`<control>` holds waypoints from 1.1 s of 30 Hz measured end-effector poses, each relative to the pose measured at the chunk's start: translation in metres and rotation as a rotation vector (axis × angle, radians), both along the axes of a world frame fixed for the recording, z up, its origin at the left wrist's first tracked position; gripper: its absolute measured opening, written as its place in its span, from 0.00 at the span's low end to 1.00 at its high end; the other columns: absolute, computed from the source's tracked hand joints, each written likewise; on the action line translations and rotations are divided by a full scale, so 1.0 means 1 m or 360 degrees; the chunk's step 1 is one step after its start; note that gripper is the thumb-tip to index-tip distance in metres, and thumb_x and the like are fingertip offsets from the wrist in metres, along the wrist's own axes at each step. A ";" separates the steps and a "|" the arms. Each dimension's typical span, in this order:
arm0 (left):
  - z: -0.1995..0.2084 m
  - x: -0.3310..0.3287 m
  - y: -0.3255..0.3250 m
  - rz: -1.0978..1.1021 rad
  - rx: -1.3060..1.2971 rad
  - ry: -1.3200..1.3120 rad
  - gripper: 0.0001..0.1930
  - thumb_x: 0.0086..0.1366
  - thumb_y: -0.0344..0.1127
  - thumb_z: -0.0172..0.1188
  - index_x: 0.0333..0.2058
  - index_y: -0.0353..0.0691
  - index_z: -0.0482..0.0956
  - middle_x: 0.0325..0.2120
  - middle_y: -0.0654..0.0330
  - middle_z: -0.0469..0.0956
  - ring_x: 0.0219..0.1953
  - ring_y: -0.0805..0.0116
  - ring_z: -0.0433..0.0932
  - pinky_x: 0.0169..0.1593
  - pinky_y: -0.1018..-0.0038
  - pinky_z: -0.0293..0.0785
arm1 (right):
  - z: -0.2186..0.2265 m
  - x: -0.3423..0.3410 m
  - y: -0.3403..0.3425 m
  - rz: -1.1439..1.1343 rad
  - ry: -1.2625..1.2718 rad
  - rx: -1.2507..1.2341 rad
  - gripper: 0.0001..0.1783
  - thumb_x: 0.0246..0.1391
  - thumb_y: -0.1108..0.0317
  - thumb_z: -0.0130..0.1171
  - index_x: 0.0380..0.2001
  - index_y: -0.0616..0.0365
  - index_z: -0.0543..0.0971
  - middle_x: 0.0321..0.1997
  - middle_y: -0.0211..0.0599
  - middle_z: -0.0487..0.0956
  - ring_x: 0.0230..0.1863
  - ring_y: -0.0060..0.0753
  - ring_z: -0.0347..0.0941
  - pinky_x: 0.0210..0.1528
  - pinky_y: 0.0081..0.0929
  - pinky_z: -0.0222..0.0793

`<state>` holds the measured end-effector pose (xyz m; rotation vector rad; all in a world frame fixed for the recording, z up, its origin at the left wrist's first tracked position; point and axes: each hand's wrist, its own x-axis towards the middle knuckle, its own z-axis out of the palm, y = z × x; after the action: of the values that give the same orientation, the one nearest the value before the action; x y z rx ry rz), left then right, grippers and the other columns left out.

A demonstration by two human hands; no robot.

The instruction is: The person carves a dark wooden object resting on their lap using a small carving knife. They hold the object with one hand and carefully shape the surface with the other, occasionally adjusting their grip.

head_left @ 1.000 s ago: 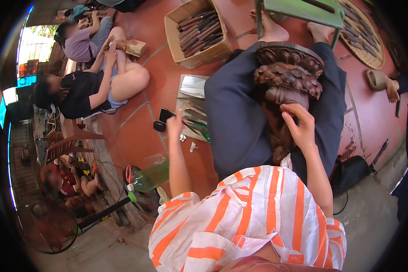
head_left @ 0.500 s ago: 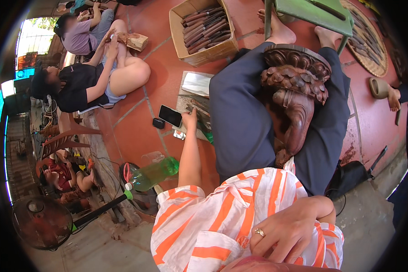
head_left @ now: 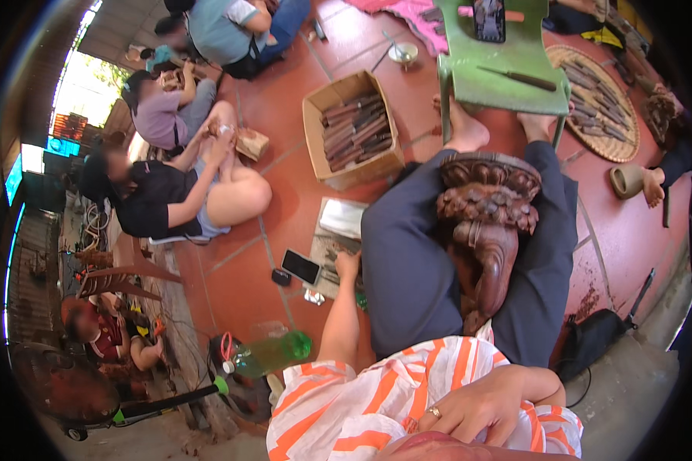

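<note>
My left hand (head_left: 348, 265) reaches down beside my left thigh to a grey board (head_left: 323, 246) on the floor with thin tools or wood pieces lying on it. Its fingertips are small and blurred, so I cannot make out a grip. A dark carved wooden stand (head_left: 494, 230), with a round petalled top and a curved leg, leans between my thighs; neither hand touches it. My right hand (head_left: 473, 403), with a ring on one finger, rests against my orange-striped shirt (head_left: 377, 392), its fingers loosely bent and apart. Nothing shows in it.
Left of the board lie a phone (head_left: 301, 266) and a small black case (head_left: 281, 276). A green bottle (head_left: 273, 354) lies nearer. Beyond stand a cardboard box (head_left: 315, 146) of chisels, a green chair (head_left: 500, 77) and a chisel-filled basket (head_left: 630, 142). Several people sit around.
The view has tilted upward, bringing more of the green chair and a bowl into sight. My left hand remains at the board and my right hand stays on my shirt.
</note>
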<state>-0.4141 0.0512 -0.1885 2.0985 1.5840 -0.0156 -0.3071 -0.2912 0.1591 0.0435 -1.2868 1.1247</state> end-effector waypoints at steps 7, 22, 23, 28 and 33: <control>-0.002 0.001 0.011 0.0196 -0.0036 0.0159 0.31 0.44 0.52 0.73 0.36 0.26 0.81 0.40 0.38 0.78 0.47 0.44 0.77 0.49 0.59 0.74 | -0.020 0.000 -0.013 0.0156 -0.0273 0.0082 0.20 0.60 0.56 0.54 0.34 0.69 0.75 0.36 0.51 0.73 0.39 0.54 0.68 0.44 0.44 0.61; -0.004 0.002 0.002 0.0274 -0.0186 -0.0312 0.18 0.47 0.39 0.71 0.29 0.27 0.80 0.26 0.49 0.81 0.29 0.56 0.83 0.34 0.62 0.77 | 0.007 0.014 -0.012 -0.0206 -0.0196 0.0405 0.19 0.55 0.58 0.62 0.32 0.67 0.78 0.35 0.48 0.76 0.34 0.49 0.72 0.36 0.41 0.65; -0.003 -0.006 0.008 0.0335 -0.0201 -0.0413 0.15 0.49 0.37 0.69 0.27 0.29 0.78 0.22 0.51 0.79 0.25 0.59 0.80 0.30 0.63 0.76 | 0.003 0.013 -0.013 -0.0145 -0.0204 0.0354 0.21 0.55 0.57 0.62 0.35 0.69 0.77 0.37 0.50 0.77 0.36 0.50 0.72 0.38 0.42 0.65; 0.003 -0.015 0.033 0.0331 -0.0007 -0.0727 0.10 0.54 0.32 0.66 0.23 0.32 0.74 0.17 0.53 0.75 0.19 0.63 0.75 0.25 0.66 0.70 | -0.019 0.028 -0.025 -0.0008 -0.0411 0.0286 0.22 0.59 0.55 0.56 0.35 0.70 0.77 0.35 0.49 0.75 0.36 0.51 0.70 0.42 0.44 0.62; 0.084 0.010 0.008 0.0027 0.0502 -0.0873 0.10 0.56 0.31 0.63 0.28 0.30 0.74 0.23 0.49 0.76 0.25 0.56 0.77 0.34 0.63 0.72 | -0.018 0.040 -0.029 0.0016 -0.0374 0.0150 0.24 0.61 0.54 0.53 0.34 0.70 0.78 0.34 0.48 0.76 0.37 0.52 0.69 0.46 0.45 0.60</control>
<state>-0.4045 0.0597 -0.1042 2.0652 1.3227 0.7924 -0.2675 -0.3203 0.1412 -0.0125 -1.5501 1.1012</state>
